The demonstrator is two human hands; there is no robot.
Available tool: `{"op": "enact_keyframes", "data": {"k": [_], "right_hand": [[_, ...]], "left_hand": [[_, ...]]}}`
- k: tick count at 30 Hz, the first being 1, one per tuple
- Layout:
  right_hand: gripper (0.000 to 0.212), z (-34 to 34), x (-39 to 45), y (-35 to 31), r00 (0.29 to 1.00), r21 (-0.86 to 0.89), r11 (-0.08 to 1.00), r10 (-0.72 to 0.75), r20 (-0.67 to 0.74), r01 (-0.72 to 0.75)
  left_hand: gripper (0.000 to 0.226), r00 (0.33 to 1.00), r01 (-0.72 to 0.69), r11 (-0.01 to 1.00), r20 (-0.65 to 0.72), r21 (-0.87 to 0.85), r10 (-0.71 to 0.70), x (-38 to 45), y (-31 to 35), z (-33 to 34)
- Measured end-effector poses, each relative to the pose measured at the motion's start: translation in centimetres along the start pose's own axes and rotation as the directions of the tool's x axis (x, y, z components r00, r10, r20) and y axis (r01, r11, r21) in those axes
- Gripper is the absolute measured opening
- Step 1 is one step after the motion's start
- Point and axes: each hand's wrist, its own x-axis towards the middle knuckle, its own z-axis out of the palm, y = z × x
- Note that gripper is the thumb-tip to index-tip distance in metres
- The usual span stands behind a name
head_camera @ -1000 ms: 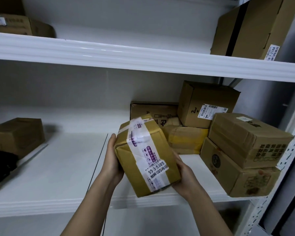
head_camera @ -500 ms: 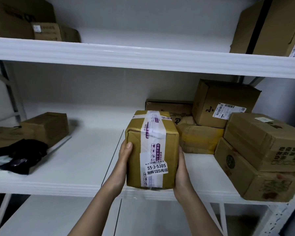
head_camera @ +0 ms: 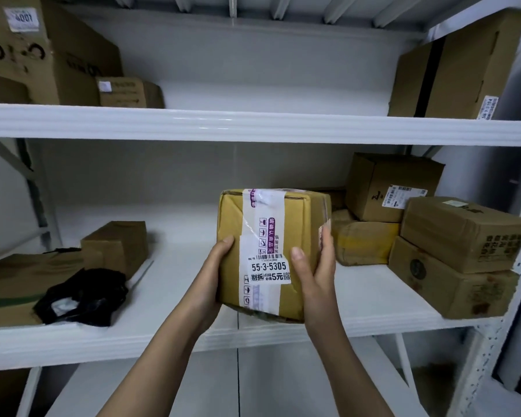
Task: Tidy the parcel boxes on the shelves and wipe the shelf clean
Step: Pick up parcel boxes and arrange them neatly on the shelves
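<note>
A brown taped parcel (head_camera: 232, 224) with a white label reading 55-3-5305 is held upright above the front of the middle shelf (head_camera: 175, 341). My left hand (head_camera: 212, 272) grips its left side, thumb on the front face. My right hand (head_camera: 316, 275) grips its right side, thumb over the label's edge. Stacked parcel boxes (head_camera: 460, 236) fill the shelf's right end, with a yellow-taped one (head_camera: 364, 242) and a labelled one (head_camera: 391, 188) behind the held parcel. A small box (head_camera: 115, 248) stands at the left.
A black plastic bag (head_camera: 85, 296) and a flat brown carton (head_camera: 12, 284) lie at the shelf's left front. The upper shelf (head_camera: 253, 124) carries boxes at the left (head_camera: 54, 61) and a large box at the right (head_camera: 451, 70). A lower shelf (head_camera: 193, 386) shows beneath.
The parcel has been turned from tilted to upright and lifted slightly. The view has shifted up and left, showing more of the upper shelf. Both hands keep their hold.
</note>
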Motion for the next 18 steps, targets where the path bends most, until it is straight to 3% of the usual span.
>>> {"op": "enact_keyframes", "data": {"k": [8,12,18], "right_hand": [[0.094,4.5,-4.0,-6.4,0.902,-0.139,0.96,-0.276,-0.331,0.243],[0.089,5.2,-2.7,-8.8,0.854,-0.177,0.925,-0.378,-0.358,0.335],[0.095,7.0,1.0,-12.7,0.791,-0.182,0.853,-0.522,-0.319,0.49]], "left_hand": [[0.058,0.967,-0.132,0.99,0.21,-0.057,0.141,-0.5,6.7,-2.3],[0.062,0.927,-0.25,0.965,0.269,-0.08,0.263,-0.4,9.8,-1.8],[0.061,0.866,-0.416,0.901,0.249,-0.123,0.434,0.7,14.9,-2.3]]}}
